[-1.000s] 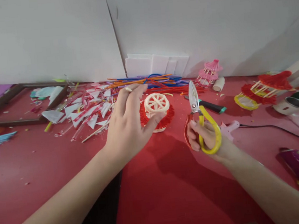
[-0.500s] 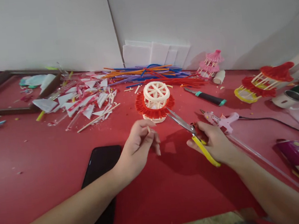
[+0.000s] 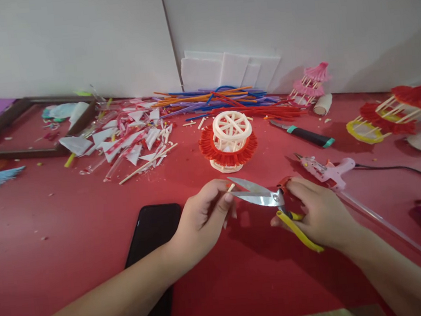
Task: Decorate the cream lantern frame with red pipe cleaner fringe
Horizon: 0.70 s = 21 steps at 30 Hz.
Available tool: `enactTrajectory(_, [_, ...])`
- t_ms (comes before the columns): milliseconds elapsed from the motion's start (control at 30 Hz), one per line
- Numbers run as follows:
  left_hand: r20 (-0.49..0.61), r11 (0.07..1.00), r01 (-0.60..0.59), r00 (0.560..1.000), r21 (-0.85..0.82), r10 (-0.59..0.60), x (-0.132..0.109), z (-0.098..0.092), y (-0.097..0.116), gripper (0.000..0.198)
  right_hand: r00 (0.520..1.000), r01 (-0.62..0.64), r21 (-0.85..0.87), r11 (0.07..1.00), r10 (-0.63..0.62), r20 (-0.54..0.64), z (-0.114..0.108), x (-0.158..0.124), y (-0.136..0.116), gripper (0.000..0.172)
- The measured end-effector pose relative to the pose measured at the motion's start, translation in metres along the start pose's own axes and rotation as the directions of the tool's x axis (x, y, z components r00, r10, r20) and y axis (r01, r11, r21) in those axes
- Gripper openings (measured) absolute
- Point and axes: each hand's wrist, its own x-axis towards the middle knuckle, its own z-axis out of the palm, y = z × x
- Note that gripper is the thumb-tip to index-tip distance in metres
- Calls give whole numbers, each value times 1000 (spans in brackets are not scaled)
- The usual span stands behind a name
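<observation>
Between the thumb and fingers of my left hand (image 3: 208, 213) is a short pale wooden stick (image 3: 231, 188). My right hand (image 3: 314, 212) grips the yellow handles of a pair of scissors (image 3: 261, 198). Their blades are parted and point left, with the tips at the stick's end. Just beyond my hands stands a small cream-coloured round frame (image 3: 232, 126) with spokes on top. A frilled red ring (image 3: 228, 156) goes around its lower part.
A black phone (image 3: 152, 233) lies by my left forearm. Beyond are plastic and paper scraps (image 3: 123, 141), coloured pipe cleaners (image 3: 212, 100) and a craft knife (image 3: 308, 136). At right are a pink glue gun (image 3: 327, 169), a red-and-yellow model (image 3: 388, 111) and a pink tiered model (image 3: 310, 86).
The scissors have swung left from beside the red ring to the stick, and their blades have parted. My left hand has turned the stick's end toward them. The view has shifted slightly.
</observation>
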Motion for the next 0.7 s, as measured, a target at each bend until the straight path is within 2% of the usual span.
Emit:
enactTrajectory(167, [22, 984, -141, 990, 113, 139, 0, 0, -2, 16, 1000, 21, -39, 999, -22, -7, 2, 0, -1, 51])
enactTrajectory(333, [49, 960, -242, 970, 141, 237, 1, -1, -1, 15, 1000, 27, -12, 1000, -27, 2, 2, 1, -3, 51])
enactTrajectory(700, [81, 943, -283, 959, 177, 272, 3, -1, 1, 18, 995, 14, 45, 999, -18, 94, -2, 0, -7, 48])
